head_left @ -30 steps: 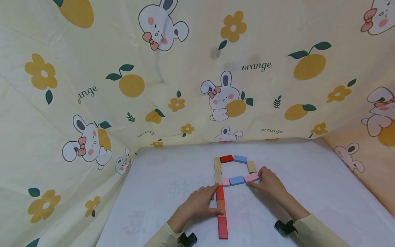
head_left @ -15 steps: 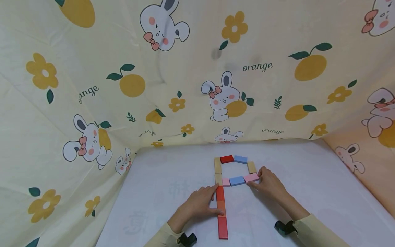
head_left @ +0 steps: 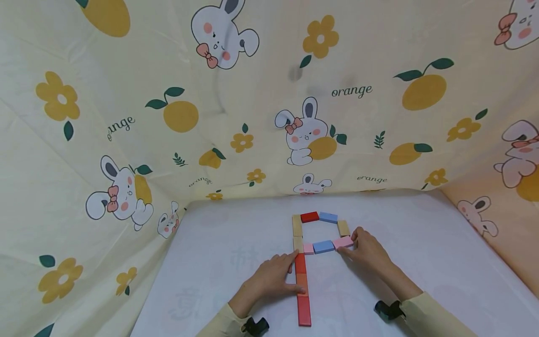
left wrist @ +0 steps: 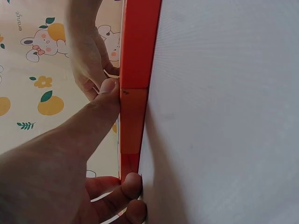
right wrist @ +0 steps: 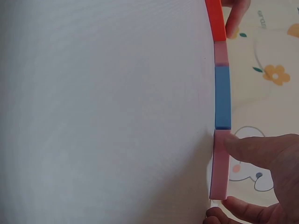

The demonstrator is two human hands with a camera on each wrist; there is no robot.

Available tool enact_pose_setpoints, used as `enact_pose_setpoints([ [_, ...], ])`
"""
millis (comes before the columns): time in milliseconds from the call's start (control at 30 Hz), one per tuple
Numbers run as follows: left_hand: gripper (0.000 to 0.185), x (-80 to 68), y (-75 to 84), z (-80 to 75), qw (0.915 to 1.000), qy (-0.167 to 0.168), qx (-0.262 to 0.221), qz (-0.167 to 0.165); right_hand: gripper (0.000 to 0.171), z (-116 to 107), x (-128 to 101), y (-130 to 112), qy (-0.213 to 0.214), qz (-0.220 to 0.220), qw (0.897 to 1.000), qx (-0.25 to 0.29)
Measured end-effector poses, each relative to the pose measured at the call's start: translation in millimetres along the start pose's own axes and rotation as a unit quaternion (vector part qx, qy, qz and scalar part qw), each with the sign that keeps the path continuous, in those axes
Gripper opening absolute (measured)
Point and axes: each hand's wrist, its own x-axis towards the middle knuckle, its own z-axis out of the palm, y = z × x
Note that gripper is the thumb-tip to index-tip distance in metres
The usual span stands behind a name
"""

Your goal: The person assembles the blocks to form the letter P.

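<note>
Nearest the camera, on the white table (head_left: 219, 262), a red block (head_left: 304, 310) lies flat, its long axis running away from the person. It starts a straight column: an orange-red block (head_left: 301, 283) and another red block (head_left: 300, 263) sit end to end beyond it. Left hand (head_left: 271, 279) lies against the column's left side, fingers nearly straight, thumb tip and fingertips touching the blocks; nothing gripped. Left wrist view shows the thumb (left wrist: 93, 121) pressed on the seam between two red blocks.

Right hand (head_left: 369, 252) pinches the pink block (head_left: 343, 242) between thumb and fingers, at the right end of a crosswise row. That block is flat, pale pink, long axis left-right and slightly slanted. Right wrist view shows it end-on to a blue block (right wrist: 223, 98), thumb (right wrist: 261, 147) on top.

Row goes on leftward: blue block (head_left: 323, 246), small pink block (head_left: 308, 248). Beyond, two tan blocks (head_left: 297, 225) stand on the left side, one tan block (head_left: 343, 228) on the right, with a dark red block (head_left: 309, 216) and another blue block (head_left: 328, 217) across the top, closing a loop. Whole shape reads like a letter P.

Behind, a yellow cloth (head_left: 126, 93) with rabbits, flowers and oranges carries the word "orange" (head_left: 351, 91) several times.
</note>
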Motion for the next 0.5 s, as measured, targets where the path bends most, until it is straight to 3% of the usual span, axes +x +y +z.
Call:
enact_pose_setpoints([
  [500, 0.109, 1.4, -0.9, 1.4, 1.0, 0.004, 0.008, 0.003, 0.055, 0.4, 1.9, 1.4, -0.003, 0.0, 1.0, -0.003],
])
